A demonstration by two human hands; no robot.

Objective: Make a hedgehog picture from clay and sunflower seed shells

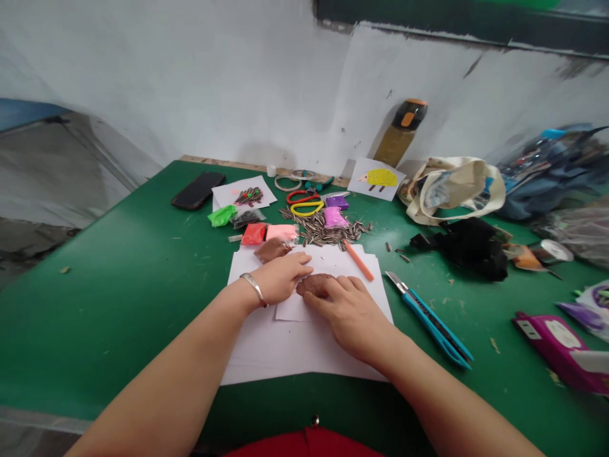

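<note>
A flattened lump of brown clay [314, 285] lies on a small white sheet [297, 311], which rests on larger white paper [271, 355]. My right hand [349, 308] bends over the clay, its fingers touching the clay's right side and front edge. At the clay's left is my left hand [280, 278], palm down with the fingers spread, the tips close to the upper left edge; it holds nothing. Just beyond my left hand sits a bag of brown clay [273, 250]. An orange stick [359, 261] lies on the paper at the right.
Behind the paper are striped seeds [314, 228], red [254, 233] and pink clay packets [281, 233], and yellow-handled scissors [307, 207]. A blue cutter [435, 324] lies right. A phone [198, 190] is back left; a hedgehog drawing [377, 179] and bottle [401, 133] stand by the wall.
</note>
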